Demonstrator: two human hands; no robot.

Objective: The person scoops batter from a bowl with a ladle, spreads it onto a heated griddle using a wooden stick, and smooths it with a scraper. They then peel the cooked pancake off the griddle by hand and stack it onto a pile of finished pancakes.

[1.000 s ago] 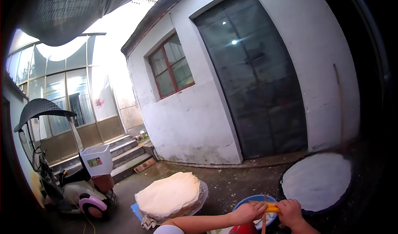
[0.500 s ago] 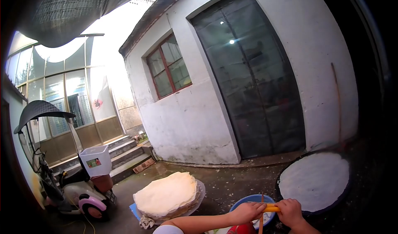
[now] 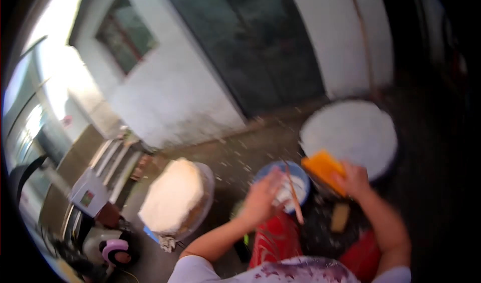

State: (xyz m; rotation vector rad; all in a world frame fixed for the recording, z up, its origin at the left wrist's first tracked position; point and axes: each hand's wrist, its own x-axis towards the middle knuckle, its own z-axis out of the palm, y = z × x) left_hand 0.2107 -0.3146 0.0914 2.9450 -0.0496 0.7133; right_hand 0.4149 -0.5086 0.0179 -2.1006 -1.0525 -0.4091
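Note:
My right hand (image 3: 354, 179) grips a flat orange scraper (image 3: 324, 169) with a dark lower edge, at the near rim of a round griddle (image 3: 393, 158). Over the griddle spreads a thin white round sheet (image 3: 350, 132), like a crepe. My left hand (image 3: 264, 195) is raised beside a blue basin (image 3: 260, 172), blurred, its fingers apart with nothing seen in them. White batter (image 3: 296, 187) lies in the basin, and a thin wooden stick (image 3: 292, 193) leans across it. A small yellowish block (image 3: 340, 217) lies on the dark surface below the scraper.
To the left, a tall stack of pale thin flatbreads (image 3: 173, 198) rests on a round tray (image 3: 209, 188), a crumpled cloth (image 3: 167, 243) by it. A scooter (image 3: 107, 245) with a white box (image 3: 89, 193) stands farther left. Behind are a dark screened door (image 3: 255, 47) and steps (image 3: 117, 165).
The view has tilted down and turned right. Both hands were together on the orange scraper above the basin; now the left has let go, and the right has carried it to the griddle's edge.

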